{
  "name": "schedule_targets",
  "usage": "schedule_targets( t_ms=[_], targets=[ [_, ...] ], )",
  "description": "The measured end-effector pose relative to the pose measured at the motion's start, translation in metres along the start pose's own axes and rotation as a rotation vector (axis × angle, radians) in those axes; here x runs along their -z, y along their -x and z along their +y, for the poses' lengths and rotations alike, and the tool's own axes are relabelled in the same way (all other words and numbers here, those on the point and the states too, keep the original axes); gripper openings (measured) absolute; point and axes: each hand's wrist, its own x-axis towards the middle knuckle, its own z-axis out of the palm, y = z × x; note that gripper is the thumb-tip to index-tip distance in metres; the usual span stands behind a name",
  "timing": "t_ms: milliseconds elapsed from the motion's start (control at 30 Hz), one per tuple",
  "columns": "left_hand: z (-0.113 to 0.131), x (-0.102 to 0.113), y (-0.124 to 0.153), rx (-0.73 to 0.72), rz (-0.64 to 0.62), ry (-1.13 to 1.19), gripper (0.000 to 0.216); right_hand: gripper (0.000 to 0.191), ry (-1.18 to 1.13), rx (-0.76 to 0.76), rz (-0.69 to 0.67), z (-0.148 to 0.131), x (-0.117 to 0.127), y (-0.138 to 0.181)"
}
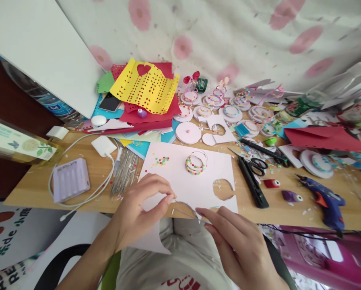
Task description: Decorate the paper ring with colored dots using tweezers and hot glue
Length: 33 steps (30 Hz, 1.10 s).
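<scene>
A thin grey wire (186, 204) lies at the desk's (102, 177) near edge, above the lap, bent into a slim curve whose long axis runs left to right, dipping toward the right hand (240, 243). The left hand (141, 201) pinches it with thumb and fingertip together; the right's thumb and forefinger are clamped on it too. Beyond, round beaded rings (194, 172) sit on smooth white paper (174, 179). Lower-left print (9, 238) reads "de"; the big bottle's (52, 102) label is illegible.
</scene>
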Motion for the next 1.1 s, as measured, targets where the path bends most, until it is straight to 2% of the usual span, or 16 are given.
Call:
schedule_targets(
  t_ms=[133,300,433,633,867,1100],
  targets=[
    [0.000,0.003,-0.001,0.074,-0.118,0.063,0.018,0.027,-0.041,-0.030,-0.006,0.000,0.000,-0.002],
    [-0.004,0.006,-0.004,0.080,-0.161,0.062,0.017,0.023,-0.157,-0.106,-0.049,0.002,0.000,-0.003],
    [-0.006,0.006,-0.003,0.000,-0.148,-0.004,0.018,0.020,-0.246,-0.153,-0.127,0.001,0.000,-0.003],
    [-0.003,0.004,0.000,-0.131,-0.084,-0.136,0.020,0.017,-0.336,-0.235,-0.142,-0.002,-0.001,-0.004],
    [0.004,-0.002,0.004,-0.157,-0.045,-0.276,0.020,0.025,-0.383,-0.351,-0.136,-0.006,-0.006,0.000],
    [0.012,-0.005,0.006,-0.191,0.018,-0.425,0.021,0.028,-0.378,-0.366,-0.084,-0.014,-0.012,-0.002]
  ],
)
